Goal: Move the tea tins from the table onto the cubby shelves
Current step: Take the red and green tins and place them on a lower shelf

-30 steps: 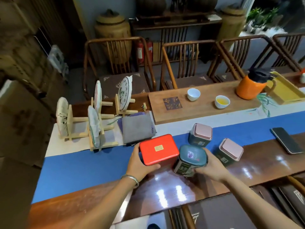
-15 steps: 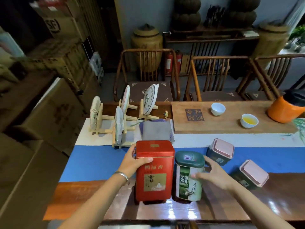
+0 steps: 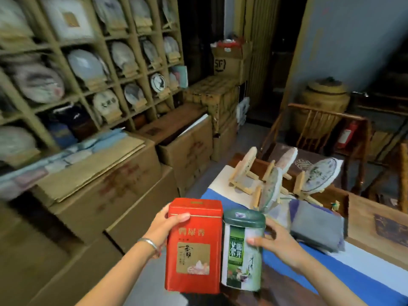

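The left hand (image 3: 163,226) holds the red tea tin (image 3: 194,246) upright, thumb across its front just under the lid, fingers wrapped behind. The right hand (image 3: 278,246) grips the green tea tin (image 3: 241,250), thumb on the label, fingers curled round its far side. Both tins are lifted side by side, touching, over the near end of the table (image 3: 276,286). Up left, the cubby shelves (image 3: 123,78) hold round wrapped tea cakes (image 3: 86,65) on small stands, one to a compartment; cardboard boxes (image 3: 106,184) are stacked below them
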`<state>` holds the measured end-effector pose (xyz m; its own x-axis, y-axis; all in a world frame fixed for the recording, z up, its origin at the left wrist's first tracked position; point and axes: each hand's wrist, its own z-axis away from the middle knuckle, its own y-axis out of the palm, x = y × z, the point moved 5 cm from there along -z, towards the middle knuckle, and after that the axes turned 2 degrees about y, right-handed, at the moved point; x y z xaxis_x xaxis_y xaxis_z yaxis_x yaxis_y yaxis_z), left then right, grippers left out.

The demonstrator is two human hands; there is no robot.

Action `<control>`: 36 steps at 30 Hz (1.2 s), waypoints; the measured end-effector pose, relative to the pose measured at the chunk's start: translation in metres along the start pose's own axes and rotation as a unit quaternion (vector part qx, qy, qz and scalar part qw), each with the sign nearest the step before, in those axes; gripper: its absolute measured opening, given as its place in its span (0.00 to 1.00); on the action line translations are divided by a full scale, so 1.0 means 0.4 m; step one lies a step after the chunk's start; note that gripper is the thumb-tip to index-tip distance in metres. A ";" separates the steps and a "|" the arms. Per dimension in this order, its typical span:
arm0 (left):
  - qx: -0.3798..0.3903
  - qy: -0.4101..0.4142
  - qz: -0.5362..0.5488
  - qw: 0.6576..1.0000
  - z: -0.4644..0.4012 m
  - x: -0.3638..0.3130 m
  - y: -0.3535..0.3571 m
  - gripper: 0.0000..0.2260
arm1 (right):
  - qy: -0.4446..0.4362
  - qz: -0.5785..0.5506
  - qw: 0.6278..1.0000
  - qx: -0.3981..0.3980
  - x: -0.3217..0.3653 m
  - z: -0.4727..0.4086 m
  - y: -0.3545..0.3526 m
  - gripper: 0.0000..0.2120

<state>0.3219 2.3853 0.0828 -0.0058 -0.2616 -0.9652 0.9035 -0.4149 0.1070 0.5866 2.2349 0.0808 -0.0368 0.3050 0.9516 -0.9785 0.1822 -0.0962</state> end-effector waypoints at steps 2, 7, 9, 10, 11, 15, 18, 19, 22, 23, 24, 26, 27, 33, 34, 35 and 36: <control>-0.052 0.018 0.008 0.998 0.046 -0.032 -0.148 0.33 | -0.024 0.025 0.999 0.041 0.069 -0.065 0.132 0.27; -0.186 0.041 0.024 0.981 0.213 -0.099 -0.520 0.33 | -0.072 0.064 0.986 0.137 0.201 -0.176 0.522 0.26; -0.229 0.044 0.030 0.972 0.295 -0.122 -0.661 0.32 | -0.082 0.070 0.976 0.187 0.246 -0.207 0.689 0.27; -0.251 0.045 0.029 0.966 0.337 -0.135 -0.727 0.32 | -0.083 0.072 0.970 0.216 0.266 -0.219 0.774 0.27; -0.276 0.047 0.029 0.960 0.381 -0.146 -0.794 0.32 | -0.083 0.072 0.964 0.244 0.287 -0.227 0.858 0.27; -0.373 0.067 0.047 0.924 0.555 -0.186 -1.033 0.30 | -0.106 0.075 0.942 0.311 0.363 -0.240 1.174 0.29; -0.425 0.084 0.061 0.899 0.673 -0.215 -1.164 0.27 | -0.124 0.084 0.922 0.358 0.410 -0.232 1.372 0.31; -0.438 0.090 0.066 0.892 0.708 -0.223 -1.201 0.26 | -0.129 0.089 0.914 0.373 0.426 -0.225 1.431 0.29; -0.467 0.106 0.072 0.875 0.799 -0.244 -1.298 0.25 | -0.138 0.094 0.894 0.417 0.464 -0.206 1.589 0.27; -0.476 0.110 0.073 0.869 0.823 -0.250 -1.328 0.24 | -0.139 0.094 0.889 0.427 0.475 -0.204 1.635 0.29; -0.486 0.113 0.072 0.863 0.845 -0.254 -1.358 0.24 | -0.139 0.094 0.883 0.437 0.486 -0.205 1.681 0.30; -0.508 0.114 0.071 0.851 0.880 -0.264 -1.413 0.27 | -0.137 0.092 0.872 0.460 0.507 -0.215 1.770 0.31; -0.518 0.114 0.071 0.845 0.893 -0.269 -1.441 0.28 | -0.136 0.091 0.868 0.469 0.520 -0.222 1.813 0.31; -0.565 0.137 0.058 0.811 0.936 -0.338 -1.639 0.30 | -0.162 0.083 0.842 0.507 0.634 -0.288 2.075 0.21; -0.571 0.139 0.055 0.807 0.939 -0.355 -1.674 0.32 | -0.167 0.082 0.835 0.517 0.659 -0.299 2.118 0.21; -0.577 0.140 0.050 0.803 0.941 -0.374 -1.710 0.33 | -0.175 0.086 0.828 0.525 0.684 -0.308 2.158 0.23; -0.585 0.142 0.045 0.797 0.942 -0.393 -1.746 0.34 | -0.188 0.091 0.821 0.531 0.709 -0.318 2.198 0.27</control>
<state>-0.4696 2.3877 0.2499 0.0283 0.0329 -0.9991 0.6771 0.7346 0.0434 -0.2583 2.6007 0.2291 -0.0662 -0.1095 0.9918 -0.5671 -0.8137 -0.1276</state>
